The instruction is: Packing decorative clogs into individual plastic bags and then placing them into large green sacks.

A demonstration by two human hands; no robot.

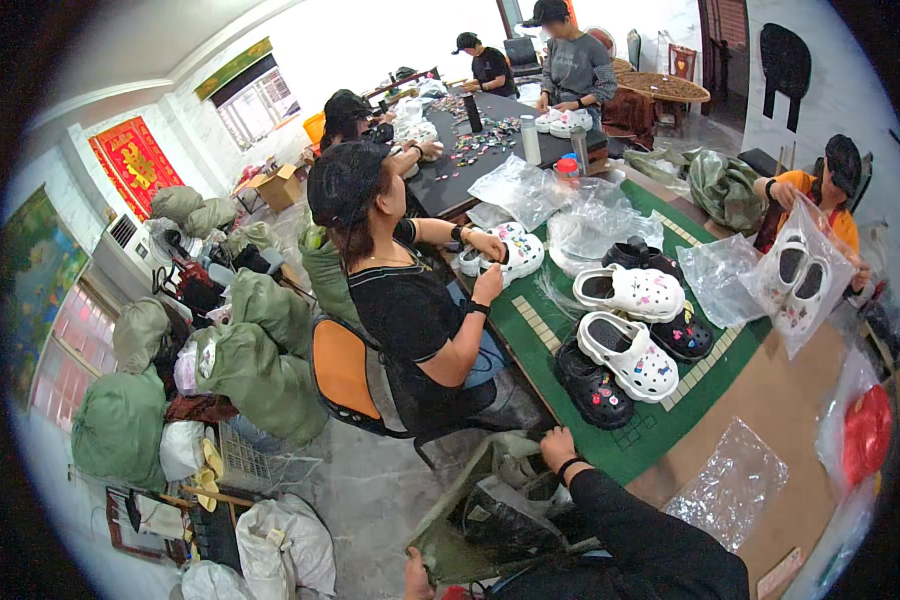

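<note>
An olive-green woven sack (444,508) gapes at the lower middle, beside the table. My left hand (417,578), partly cut off by the lower edge, is closed on its near left rim. My right hand (559,450) is closed on the far right rim, close to the table's edge. Inside lie dark and greyish shoe-like shapes (505,515), too shaded to make out fully. Just beyond my right hand, white clogs (630,357) with colourful charms rest among black clogs (595,388) on the green table top (530,335).
A seated person (410,290) in black handles white clogs to my left. Across the table, a person in orange (832,215) holds bagged white clogs (795,280). A clear plastic bag (732,480) lies on the brown surface. Stuffed green sacks (260,375) crowd the left floor.
</note>
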